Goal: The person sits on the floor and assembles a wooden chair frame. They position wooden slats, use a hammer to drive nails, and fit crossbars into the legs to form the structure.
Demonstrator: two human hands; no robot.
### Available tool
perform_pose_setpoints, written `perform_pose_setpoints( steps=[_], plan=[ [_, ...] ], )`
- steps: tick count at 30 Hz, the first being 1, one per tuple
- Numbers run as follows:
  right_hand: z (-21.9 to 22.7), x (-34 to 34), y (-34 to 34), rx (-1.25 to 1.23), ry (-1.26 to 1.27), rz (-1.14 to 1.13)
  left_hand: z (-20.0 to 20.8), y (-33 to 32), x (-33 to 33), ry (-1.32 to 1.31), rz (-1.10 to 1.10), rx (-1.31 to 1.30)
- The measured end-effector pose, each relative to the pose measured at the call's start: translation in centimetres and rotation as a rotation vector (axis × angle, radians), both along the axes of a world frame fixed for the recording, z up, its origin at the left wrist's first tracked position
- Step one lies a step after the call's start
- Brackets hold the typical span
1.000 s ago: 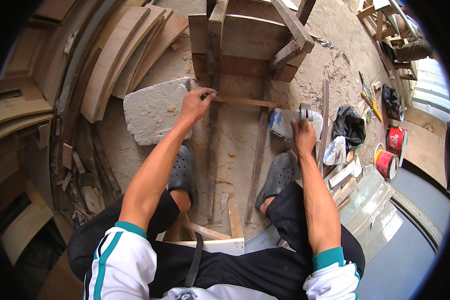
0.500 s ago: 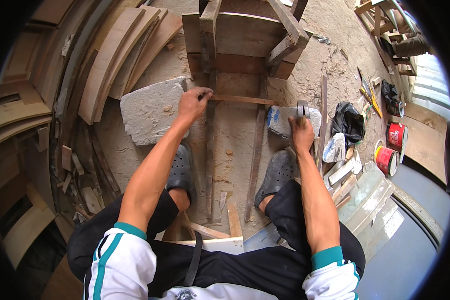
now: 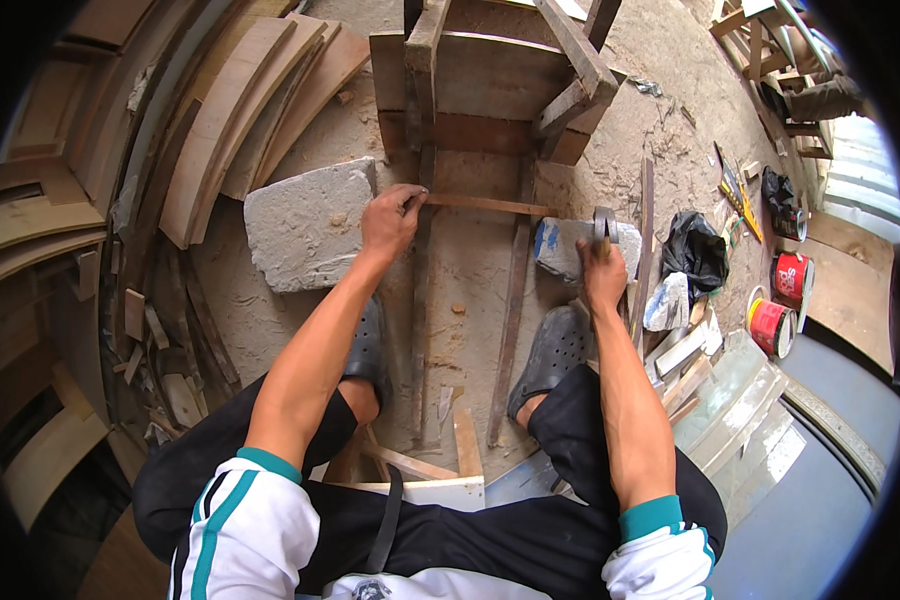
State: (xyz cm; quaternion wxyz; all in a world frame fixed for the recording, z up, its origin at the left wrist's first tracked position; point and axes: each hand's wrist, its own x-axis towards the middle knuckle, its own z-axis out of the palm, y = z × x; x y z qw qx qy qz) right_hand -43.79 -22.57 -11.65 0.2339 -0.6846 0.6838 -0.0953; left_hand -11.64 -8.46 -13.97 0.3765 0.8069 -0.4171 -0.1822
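Observation:
My left hand point(image 3: 390, 222) is closed, its fingers pinching one end of a narrow wooden strip point(image 3: 490, 205). From there the strip runs to the right, its other end reaching the top edge of a grey concrete block point(image 3: 560, 248) with blue patches. Whether the strip touches the block I cannot tell. My right hand point(image 3: 603, 275) is wrapped round the handle of a hammer point(image 3: 604, 224), whose metal head is over that block. Beside my left forearm lies a larger pale concrete block point(image 3: 305, 225). Under the strip, two long wooden battens point(image 3: 510, 330) lie lengthwise on the ground.
A wooden frame with legs point(image 3: 500, 75) stands just beyond my hands. Curved boards point(image 3: 225, 130) are stacked at the left. Toward the right lie a black plastic bag point(image 3: 695, 252), a yellow-handled saw point(image 3: 740, 200), red cans point(image 3: 773, 325) and glass panes point(image 3: 735, 400).
Very little differs. My left hand has shifted slightly with the strip's end, while the hammer stays over the small block in my right hand.

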Motion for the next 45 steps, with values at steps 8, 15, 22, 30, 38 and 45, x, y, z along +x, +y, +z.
perform_pose_setpoints(
  steps=[8, 15, 22, 30, 38, 45],
  plan=[
    [-0.1, 0.0, -0.2, 0.003, -0.05, 0.018, -0.3, 0.3, -0.4, -0.131, -0.025, -0.126],
    [1.8, 6.1, 3.4, -0.102, -0.253, 0.057, -1.3, 0.6, -0.7, -0.337, -0.046, -0.24],
    [4.1, 16.2, 7.3, 0.083, -0.384, 0.357, -0.9, 0.4, -1.5, -0.333, 0.028, -0.259],
    [5.6, 19.7, 8.4, 0.112, -0.452, 0.424, -2.8, 0.4, -3.7, -0.19, 0.295, -0.306],
    [4.6, 18.8, 8.7, 0.196, -0.262, 0.471, -3.2, 0.4, -3.7, -0.199, 0.298, -0.301],
    [4.8, 19.0, 8.4, 0.09, -0.376, 0.516, -3.3, 0.8, -3.5, -0.226, 0.266, -0.293]
  ],
)
